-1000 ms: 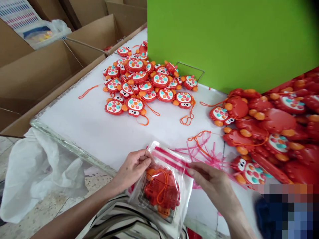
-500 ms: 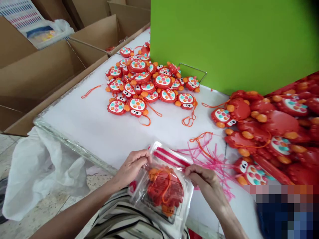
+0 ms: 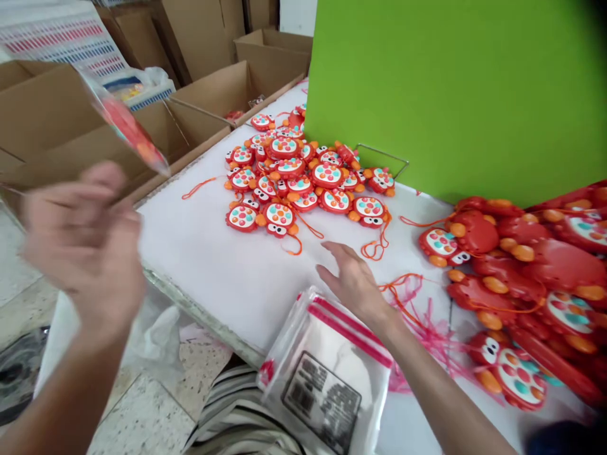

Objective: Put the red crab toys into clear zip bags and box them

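My left hand (image 3: pixel 90 240) is raised at the left, blurred, its fingers curled and holding nothing that I can make out. Just above it a bagged red toy (image 3: pixel 133 134) hangs in the air in front of the cardboard boxes, apart from the fingers. My right hand (image 3: pixel 353 278) reaches over the white table (image 3: pixel 199 253), thumb and fingers apart, nothing in it. Below that hand lies a stack of clear bags (image 3: pixel 327 379) with pink strips and black print, partly over my lap. Red crab-like toys (image 3: pixel 284 183) with coloured dots are heaped beyond it.
Open cardboard boxes (image 3: pixel 203 123) line the table's left edge. A green panel (image 3: pixel 455 95) stands at the back. More red toys (image 3: pixel 535 253) are piled on the right, beside pink strips (image 3: pixel 427 328). A white plastic bag (image 3: pixel 159 341) hangs at the lower left.
My left hand has swung up and left, and the bagged toy is now in the air by the boxes. My right hand has let go of the bag and opened. The view has shifted left.
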`<state>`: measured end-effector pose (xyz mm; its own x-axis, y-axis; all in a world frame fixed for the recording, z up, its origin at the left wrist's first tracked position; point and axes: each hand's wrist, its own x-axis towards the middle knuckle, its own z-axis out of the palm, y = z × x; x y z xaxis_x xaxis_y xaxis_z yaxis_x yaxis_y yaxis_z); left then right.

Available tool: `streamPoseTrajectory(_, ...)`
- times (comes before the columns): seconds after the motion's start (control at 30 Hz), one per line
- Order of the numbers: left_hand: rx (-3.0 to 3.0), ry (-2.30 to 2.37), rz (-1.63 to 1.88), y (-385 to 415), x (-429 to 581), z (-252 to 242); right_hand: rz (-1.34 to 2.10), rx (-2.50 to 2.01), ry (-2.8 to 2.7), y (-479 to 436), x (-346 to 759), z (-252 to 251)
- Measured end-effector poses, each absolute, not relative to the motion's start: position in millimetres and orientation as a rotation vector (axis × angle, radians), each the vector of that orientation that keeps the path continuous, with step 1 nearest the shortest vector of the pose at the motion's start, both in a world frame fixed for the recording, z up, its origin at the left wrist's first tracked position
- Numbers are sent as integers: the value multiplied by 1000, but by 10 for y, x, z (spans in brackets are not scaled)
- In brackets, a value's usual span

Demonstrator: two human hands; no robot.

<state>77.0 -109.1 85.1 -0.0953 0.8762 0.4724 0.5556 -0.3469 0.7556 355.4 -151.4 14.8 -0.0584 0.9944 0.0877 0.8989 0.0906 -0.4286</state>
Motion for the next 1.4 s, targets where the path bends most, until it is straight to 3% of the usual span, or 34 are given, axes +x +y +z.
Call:
streamPoseTrajectory(0.03,1966,1518,1455,-1200,870,771,354,-1848,-2060,-1328,3416,151)
streamPoseTrajectory(0.17,2460,790,771,-1817,1482,220,269,-1812,-2149,-688,2841,159)
streamPoseTrajectory(0.37,2655,620,284,-2288,2031,-136,279,-1828,-2093,-418,2606,16)
streamPoseTrajectory(0.5,2734,534,263,-2232,2071,-114,348,-1813,-1895,-599,3140,-54)
streamPoseTrajectory(0.7,2737,423,98,-2135,2039,9,436,-1812,-1147,-1049,4125,-107)
streamPoseTrajectory(0.9,2746,382,78,-2185,2109,-73,466,-1516,-618,-1390,4182,187)
streamPoseTrajectory(1.03,2702,580,91,-2224,2150,-108,689,-1270,-559,-1562,4068,481)
streamPoseTrajectory(1.23,2342,787,281,-2208,2024,-116,1072,-1455,-449,-2324,4037,427)
streamPoseTrajectory(1.4,2141,848,494,-2193,1922,-222,1176,-1673,-336,-2971,3990,249)
